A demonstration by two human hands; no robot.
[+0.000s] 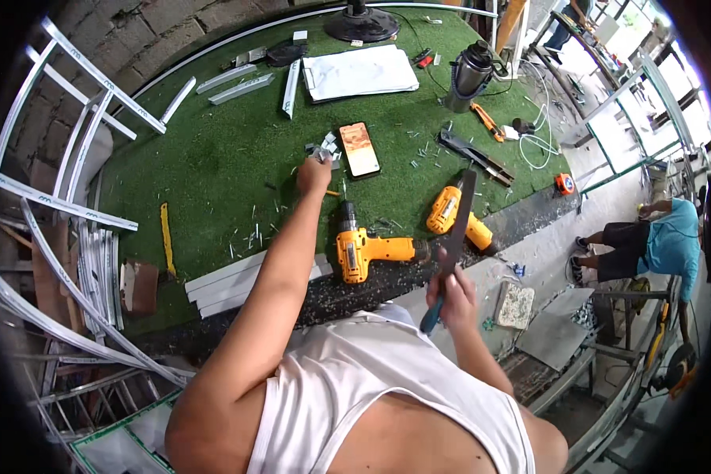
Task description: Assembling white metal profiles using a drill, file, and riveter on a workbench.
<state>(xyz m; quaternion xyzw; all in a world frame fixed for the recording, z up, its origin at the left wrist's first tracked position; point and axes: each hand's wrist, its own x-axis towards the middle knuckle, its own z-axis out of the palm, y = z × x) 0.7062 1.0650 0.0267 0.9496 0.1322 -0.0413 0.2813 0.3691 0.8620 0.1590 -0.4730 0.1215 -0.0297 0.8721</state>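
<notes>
My right hand [454, 296] is wrapped round the teal handle of a flat file [462, 213], its long dark blade pointing up and away over the bench edge. My left hand [314, 172] reaches across the green turf-covered bench to a small heap of metal brackets [329, 145], its fingers closed on a small metal piece at the heap's near edge. Just right of the heap lies a phone [359, 150] with a lit screen. Closer to me, a yellow cordless drill [363, 249] lies on its side. A second yellow drill [448, 209] rests partly behind the file.
White metal strips [229, 284] lie by the near edge. Farther off are papers [361, 73], a steel flask [472, 75], an orange cutter [488, 122] and a tape measure [564, 184]. White frames [63, 201] stand at left. Another person [663, 241] bends at the right.
</notes>
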